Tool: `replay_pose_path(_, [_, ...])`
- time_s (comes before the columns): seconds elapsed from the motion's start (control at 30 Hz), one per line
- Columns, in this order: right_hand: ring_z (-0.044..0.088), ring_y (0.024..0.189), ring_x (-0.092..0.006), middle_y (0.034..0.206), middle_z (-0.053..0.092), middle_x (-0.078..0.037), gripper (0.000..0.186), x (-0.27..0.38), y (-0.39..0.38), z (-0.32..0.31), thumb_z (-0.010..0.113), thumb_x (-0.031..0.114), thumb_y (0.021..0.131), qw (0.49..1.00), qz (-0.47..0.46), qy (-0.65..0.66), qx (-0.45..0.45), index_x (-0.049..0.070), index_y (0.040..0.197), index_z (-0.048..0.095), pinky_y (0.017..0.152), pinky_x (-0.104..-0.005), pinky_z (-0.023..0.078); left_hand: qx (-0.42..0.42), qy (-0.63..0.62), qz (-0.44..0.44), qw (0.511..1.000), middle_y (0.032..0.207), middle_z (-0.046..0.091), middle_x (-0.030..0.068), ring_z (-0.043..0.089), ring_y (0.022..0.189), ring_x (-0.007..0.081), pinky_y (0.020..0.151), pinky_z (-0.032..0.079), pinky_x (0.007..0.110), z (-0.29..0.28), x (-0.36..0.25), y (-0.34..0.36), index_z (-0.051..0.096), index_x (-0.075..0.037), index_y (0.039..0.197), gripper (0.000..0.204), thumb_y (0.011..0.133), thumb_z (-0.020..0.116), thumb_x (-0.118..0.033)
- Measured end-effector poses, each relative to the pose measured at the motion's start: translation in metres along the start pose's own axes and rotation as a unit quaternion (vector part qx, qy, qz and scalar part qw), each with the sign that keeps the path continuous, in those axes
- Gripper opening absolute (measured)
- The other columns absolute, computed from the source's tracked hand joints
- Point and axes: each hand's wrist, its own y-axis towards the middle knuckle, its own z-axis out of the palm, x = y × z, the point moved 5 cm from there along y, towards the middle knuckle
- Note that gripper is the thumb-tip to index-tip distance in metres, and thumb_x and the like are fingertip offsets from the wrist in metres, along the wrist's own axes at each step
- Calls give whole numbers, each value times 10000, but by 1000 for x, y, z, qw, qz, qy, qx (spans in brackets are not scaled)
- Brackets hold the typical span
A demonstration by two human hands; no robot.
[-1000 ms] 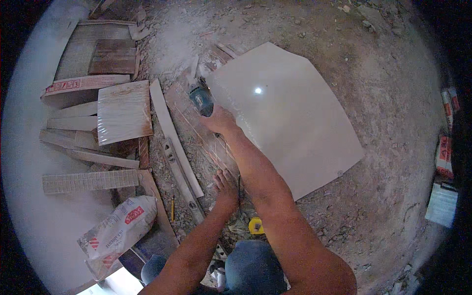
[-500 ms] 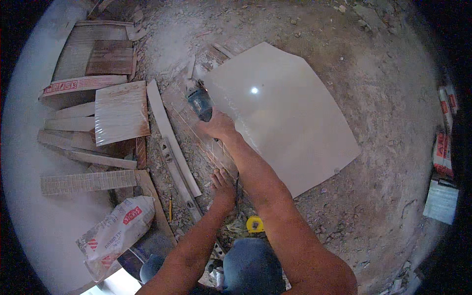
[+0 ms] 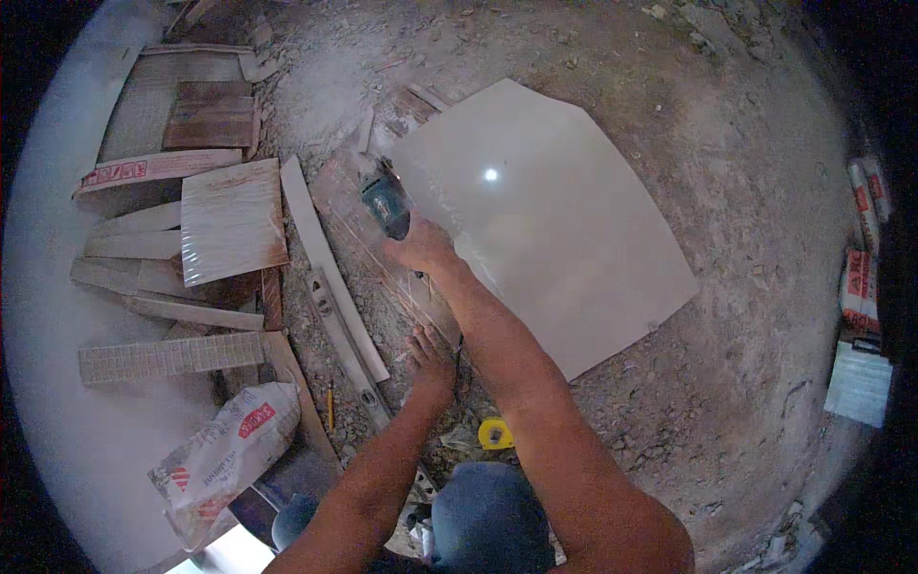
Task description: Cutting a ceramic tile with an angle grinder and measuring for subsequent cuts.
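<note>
My right hand (image 3: pixel 424 246) is wrapped around the body of a dark green angle grinder (image 3: pixel 386 205). The grinder's head lies at the left edge of a large pale tile (image 3: pixel 564 230), where a chalky, dusty line runs along the surface. Its disc is mostly hidden. Nearer to me, my left hand (image 3: pixel 429 368) rests with fingers stretched out on the dusty brownish board or tile (image 3: pixel 368 253) beside the large tile. That hand holds nothing.
Left of my hands lie a narrow tile strip (image 3: pixel 330 263) and a spirit level (image 3: pixel 346 349). A yellow tape measure (image 3: pixel 495 433), a pencil (image 3: pixel 331 407) and a white bag (image 3: pixel 229 450) are near my knees. Tile pieces (image 3: pixel 234 222) stack up at left; bags (image 3: pixel 861 287) stand far right.
The view has shifted slightly. My right hand and the grinder stay at the tile's left edge with hardly any movement, and my left hand keeps its place.
</note>
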Motion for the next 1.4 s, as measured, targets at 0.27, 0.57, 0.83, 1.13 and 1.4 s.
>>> replay_pose_path(0.27, [636, 1069, -397, 1118, 652, -252, 762, 19, -3, 1, 702, 489, 692, 1000, -12, 17, 0, -4, 1249, 538, 955, -452, 487, -211, 122, -8, 970, 1532, -49, 413, 50, 1414, 601, 1058, 338, 650, 41, 24, 15, -40, 147, 1476, 1296, 708, 833, -424])
replay_pose_path(0.57, [633, 1081, -393, 1122, 646, -266, 815, 17, -13, -6, 702, 501, 700, 1000, 6, -16, 19, -15, 1295, 493, 959, -452, 486, -125, 13, 36, 991, 1535, -81, 403, -17, 1409, 612, 1055, 288, 701, 26, 17, 4, -101, 126, 1474, 1359, 667, 865, -385])
replay_pose_path(0.83, [650, 1039, -387, 1088, 660, -247, 746, 0, -16, -6, 699, 483, 709, 1000, 7, -6, 14, 0, 1251, 529, 929, -453, 501, -31, -65, 15, 997, 1532, -97, 403, -32, 1394, 636, 1032, 289, 724, 12, 1, 5, -85, 120, 1478, 1294, 709, 836, -364])
replay_pose_path(1.13, [658, 1026, -374, 1064, 671, -229, 693, -6, -27, -12, 700, 456, 715, 999, 18, -25, 28, 17, 1228, 541, 914, -452, 510, -83, -27, 32, 996, 1529, -63, 417, 22, 1387, 649, 1002, 324, 720, 18, -1, 8, -84, 135, 1475, 1046, 845, 672, -220])
replay_pose_path(1.4, [654, 1037, -373, 1086, 665, -230, 744, -1, -28, -3, 706, 456, 704, 1000, -4, -11, 11, -1, 1261, 518, 936, -440, 501, -60, -1, 20, 998, 1516, -52, 437, 56, 1375, 661, 1016, 339, 696, 24, 7, 10, -66, 153, 1470, 1026, 855, 659, -233])
